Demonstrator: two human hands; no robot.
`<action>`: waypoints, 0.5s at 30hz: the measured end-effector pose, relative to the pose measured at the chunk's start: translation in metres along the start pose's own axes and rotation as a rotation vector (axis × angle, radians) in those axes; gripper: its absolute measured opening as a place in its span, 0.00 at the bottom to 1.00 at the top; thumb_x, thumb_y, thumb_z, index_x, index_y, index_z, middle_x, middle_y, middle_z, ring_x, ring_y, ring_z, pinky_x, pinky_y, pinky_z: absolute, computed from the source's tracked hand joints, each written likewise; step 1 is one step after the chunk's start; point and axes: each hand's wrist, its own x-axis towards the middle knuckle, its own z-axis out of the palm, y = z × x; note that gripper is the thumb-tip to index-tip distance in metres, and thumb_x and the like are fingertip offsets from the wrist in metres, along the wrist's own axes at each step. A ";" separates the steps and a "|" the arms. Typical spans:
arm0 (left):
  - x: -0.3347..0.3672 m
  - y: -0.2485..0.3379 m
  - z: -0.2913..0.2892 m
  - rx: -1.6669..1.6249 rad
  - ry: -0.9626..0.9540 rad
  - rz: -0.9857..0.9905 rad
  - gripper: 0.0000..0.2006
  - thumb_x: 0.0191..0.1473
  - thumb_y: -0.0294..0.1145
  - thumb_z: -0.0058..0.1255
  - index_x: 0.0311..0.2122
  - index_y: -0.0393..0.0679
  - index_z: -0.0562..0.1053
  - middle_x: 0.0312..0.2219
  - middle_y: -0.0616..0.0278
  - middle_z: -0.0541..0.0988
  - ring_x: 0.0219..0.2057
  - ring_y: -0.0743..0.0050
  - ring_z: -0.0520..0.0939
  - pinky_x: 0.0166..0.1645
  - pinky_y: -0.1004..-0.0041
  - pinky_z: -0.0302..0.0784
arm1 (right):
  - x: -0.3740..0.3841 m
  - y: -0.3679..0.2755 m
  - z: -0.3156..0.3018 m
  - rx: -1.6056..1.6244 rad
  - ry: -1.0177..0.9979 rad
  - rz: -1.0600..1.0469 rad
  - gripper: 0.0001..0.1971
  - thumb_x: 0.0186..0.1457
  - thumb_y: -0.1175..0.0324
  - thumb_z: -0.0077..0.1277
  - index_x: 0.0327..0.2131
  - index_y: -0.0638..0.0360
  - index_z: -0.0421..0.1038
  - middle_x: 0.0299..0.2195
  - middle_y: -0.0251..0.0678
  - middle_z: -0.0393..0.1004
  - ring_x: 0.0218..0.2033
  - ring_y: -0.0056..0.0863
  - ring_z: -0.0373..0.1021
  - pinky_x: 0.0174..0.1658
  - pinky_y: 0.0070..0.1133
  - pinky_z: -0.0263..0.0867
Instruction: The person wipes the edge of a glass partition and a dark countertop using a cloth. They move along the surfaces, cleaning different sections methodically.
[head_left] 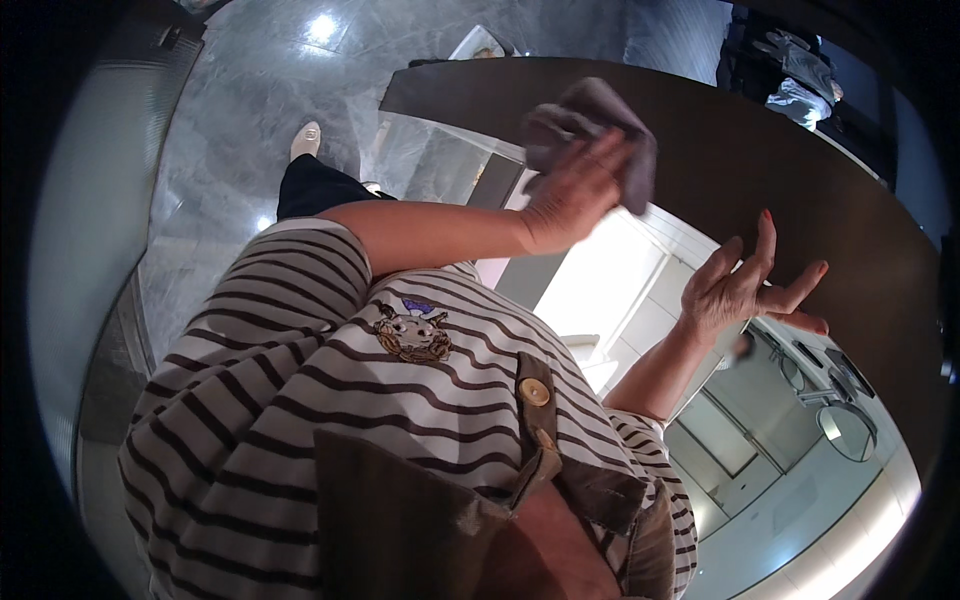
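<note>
- Head view looks down on a person's striped top [300, 400], brown and cream bands, which fills the lower left and is the biggest thing in sight; a brown apron bib [400, 520] with a round button covers its lower part.
- Above the striped top runs a dark brown curved counter [760, 160], sweeping across the upper right.
- Left of and above the striped top lies a grey marble floor [250, 110], glossy with light spots, a foot in a pale shoe [306, 138] planted on it.
- Right of and below the striped top is a mirror [790, 470], showing pale walls and a round basin.
- Up from the striped top, a bare forearm reaches to the left hand [570, 195], which presses a cloth [590, 125] against the counter's edge. The fingers lie fairly flat and spread over the cloth, gripping it loosely rather than in a fist.
- That cloth is dull grey-purple, soft and crumpled, bunched into folds, sticking out above and to the right of the fingers.
- Right of the striped top, the right hand [745, 285] is raised in the air, wide open, fingers splayed and slightly curled, red-painted nails showing, holding nothing.
- On the striped top's chest sits a small embroidered animal patch [412, 335].
</note>
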 end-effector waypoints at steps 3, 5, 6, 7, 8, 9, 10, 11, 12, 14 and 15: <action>0.019 0.034 -0.006 -0.018 -0.062 0.200 0.15 0.51 0.33 0.50 0.45 0.46 0.70 0.61 0.56 0.59 0.65 0.53 0.53 0.64 0.47 0.50 | -0.001 -0.001 0.001 -0.014 -0.017 0.014 0.14 0.57 0.61 0.44 0.44 0.48 0.76 0.65 0.51 0.38 0.66 0.45 0.13 0.59 0.50 0.06; 0.022 0.033 -0.006 -0.050 -0.027 0.186 0.14 0.51 0.33 0.50 0.44 0.47 0.71 0.61 0.56 0.59 0.65 0.53 0.54 0.64 0.49 0.51 | -0.001 -0.001 0.000 -0.020 -0.023 0.015 0.14 0.57 0.61 0.44 0.44 0.47 0.76 0.65 0.51 0.38 0.67 0.44 0.13 0.59 0.50 0.06; 0.018 0.025 -0.005 -0.039 -0.015 0.175 0.14 0.51 0.32 0.50 0.45 0.46 0.70 0.61 0.55 0.59 0.65 0.53 0.54 0.64 0.49 0.51 | -0.001 -0.002 0.000 -0.014 -0.018 0.012 0.14 0.57 0.61 0.44 0.44 0.47 0.76 0.65 0.51 0.38 0.67 0.43 0.14 0.59 0.51 0.06; 0.014 0.018 -0.005 -0.028 -0.004 0.163 0.15 0.51 0.32 0.50 0.46 0.46 0.70 0.61 0.55 0.59 0.65 0.53 0.54 0.65 0.50 0.51 | 0.000 -0.003 0.000 -0.009 -0.014 0.009 0.14 0.57 0.61 0.44 0.44 0.47 0.76 0.65 0.51 0.39 0.67 0.43 0.14 0.59 0.51 0.06; 0.009 0.014 -0.006 0.007 -0.019 0.068 0.17 0.52 0.31 0.50 0.48 0.44 0.69 0.61 0.53 0.58 0.65 0.52 0.53 0.65 0.49 0.51 | -0.001 -0.002 0.000 -0.028 -0.031 0.008 0.14 0.57 0.61 0.44 0.44 0.47 0.76 0.65 0.52 0.39 0.67 0.41 0.14 0.59 0.51 0.05; 0.007 0.006 -0.007 0.014 0.009 -0.009 0.18 0.52 0.31 0.49 0.49 0.41 0.67 0.61 0.51 0.58 0.65 0.52 0.52 0.64 0.49 0.52 | -0.001 -0.002 -0.001 -0.048 -0.048 0.006 0.14 0.57 0.61 0.44 0.44 0.47 0.76 0.65 0.52 0.39 0.67 0.40 0.15 0.59 0.51 0.05; 0.006 0.003 -0.005 0.002 0.029 -0.041 0.17 0.52 0.31 0.49 0.48 0.40 0.68 0.61 0.52 0.58 0.65 0.52 0.52 0.64 0.49 0.52 | -0.001 -0.001 -0.002 -0.068 -0.065 0.005 0.14 0.57 0.61 0.44 0.44 0.46 0.76 0.65 0.52 0.39 0.67 0.39 0.15 0.59 0.51 0.05; 0.007 0.003 -0.007 -0.006 0.048 -0.072 0.15 0.52 0.31 0.49 0.46 0.40 0.69 0.61 0.52 0.58 0.65 0.52 0.53 0.64 0.49 0.53 | 0.000 -0.001 -0.001 -0.052 -0.043 0.005 0.14 0.57 0.61 0.45 0.44 0.46 0.76 0.65 0.51 0.39 0.67 0.39 0.15 0.59 0.51 0.04; 0.009 0.007 -0.008 0.004 0.026 -0.022 0.16 0.52 0.31 0.50 0.46 0.40 0.69 0.61 0.52 0.59 0.65 0.53 0.53 0.64 0.50 0.52 | 0.000 -0.002 0.000 -0.037 -0.020 0.005 0.14 0.57 0.61 0.45 0.44 0.46 0.76 0.65 0.51 0.39 0.67 0.38 0.15 0.59 0.51 0.04; 0.015 0.020 -0.007 0.023 -0.019 0.077 0.16 0.52 0.31 0.51 0.46 0.39 0.70 0.61 0.53 0.59 0.65 0.53 0.53 0.64 0.50 0.52 | 0.000 -0.002 0.001 -0.029 -0.006 0.005 0.13 0.57 0.61 0.45 0.43 0.46 0.76 0.65 0.50 0.39 0.67 0.37 0.15 0.58 0.51 0.04; 0.018 0.026 -0.008 -0.018 -0.011 0.119 0.16 0.51 0.32 0.51 0.46 0.39 0.69 0.61 0.52 0.59 0.65 0.54 0.53 0.64 0.51 0.52 | 0.000 -0.002 0.000 -0.036 -0.014 0.005 0.13 0.57 0.61 0.45 0.43 0.46 0.76 0.65 0.50 0.39 0.67 0.38 0.15 0.58 0.51 0.04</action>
